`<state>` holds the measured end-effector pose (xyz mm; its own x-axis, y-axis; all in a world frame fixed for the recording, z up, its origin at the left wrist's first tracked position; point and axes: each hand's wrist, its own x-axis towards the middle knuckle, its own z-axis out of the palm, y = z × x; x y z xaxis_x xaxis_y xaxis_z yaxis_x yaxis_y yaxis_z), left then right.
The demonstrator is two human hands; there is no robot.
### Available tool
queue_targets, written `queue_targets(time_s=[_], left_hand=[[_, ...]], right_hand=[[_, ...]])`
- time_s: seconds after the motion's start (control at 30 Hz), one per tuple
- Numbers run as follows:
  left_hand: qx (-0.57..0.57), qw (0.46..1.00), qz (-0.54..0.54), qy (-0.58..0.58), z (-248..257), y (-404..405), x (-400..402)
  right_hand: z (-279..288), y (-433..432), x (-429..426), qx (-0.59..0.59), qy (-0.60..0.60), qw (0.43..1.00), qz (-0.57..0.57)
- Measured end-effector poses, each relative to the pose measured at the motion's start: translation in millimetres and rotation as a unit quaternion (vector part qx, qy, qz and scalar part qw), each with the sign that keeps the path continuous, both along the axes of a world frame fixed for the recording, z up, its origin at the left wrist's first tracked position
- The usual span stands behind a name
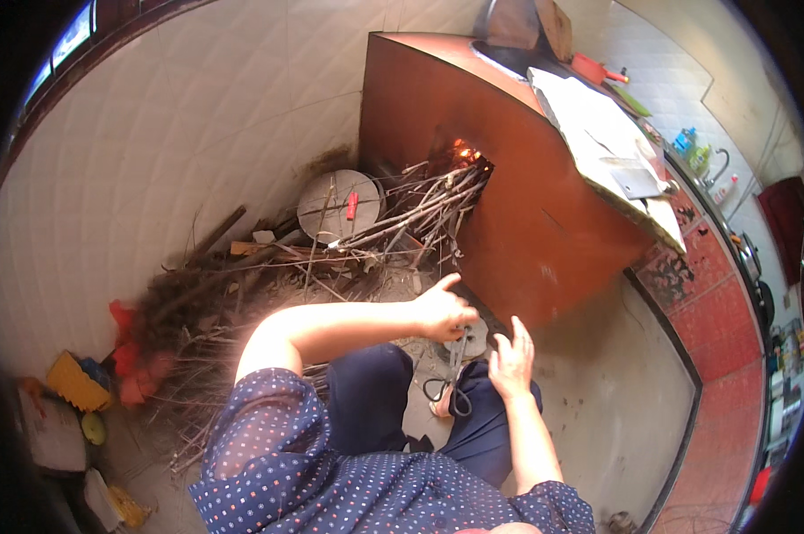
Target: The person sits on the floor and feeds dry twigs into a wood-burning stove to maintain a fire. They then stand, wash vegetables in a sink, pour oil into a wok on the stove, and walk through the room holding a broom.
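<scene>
My left hand [445, 310] reaches across in front of my knees, with its fingers closed around the blade end of a pair of scissors [456, 374]. The dark looped handles hang down over my trouser leg. My right hand [512, 357] is raised just to the right of the scissors, fingers apart and nothing in it. Beneath the scissors lies a pale round block [474, 340] with dark holes, partly covered by my left hand. Ahead, thin sticks [435, 200] stick out of the mouth of a red-brown stove [528, 220], where a fire [467, 152] glows.
A red lighter [352, 205] lies on a round lid-like surface [315, 203] by the wall. Brushwood [201, 320] covers the floor at left, near a red plastic bag [131, 380]. On the stove top, a cleaver [632, 179] rests on a white-covered board [582, 120] overhanging the edge.
</scene>
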<state>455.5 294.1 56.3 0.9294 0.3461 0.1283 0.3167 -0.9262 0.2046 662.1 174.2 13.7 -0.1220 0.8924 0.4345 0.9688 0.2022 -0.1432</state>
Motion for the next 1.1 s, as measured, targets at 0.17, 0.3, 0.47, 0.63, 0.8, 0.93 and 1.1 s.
queue_targets(time_s=[0.17,0.3,0.47,0.63,0.8,0.93,1.1], left_hand=[[0.111,0.980,-0.140,-0.089,-21,-34,-34],[0.069,0.983,-0.170,-0.030,-21,-37,-51],[0.076,0.966,-0.199,-0.148,-53,-37,-43],[0.028,0.971,-0.197,-0.130,-66,-35,-12],[0.030,0.984,-0.172,-0.049,-132,2,-12],[-0.001,0.982,-0.174,-0.074,-163,15,-4],[-0.098,0.980,-0.153,0.086,-90,-9,23]], right_hand=[[17,-76,21,0.003,-0.055,0.996,-0.068],[24,-113,49,-0.053,-0.112,0.991,-0.043],[-26,-145,114,-0.113,-0.158,0.981,0.024],[-61,-190,161,-0.217,0.014,0.976,0.015],[-79,-183,178,-0.183,0.135,0.973,-0.034],[-59,-176,185,-0.200,0.153,0.967,-0.048],[-35,-199,174,-0.245,0.174,0.950,-0.083]])
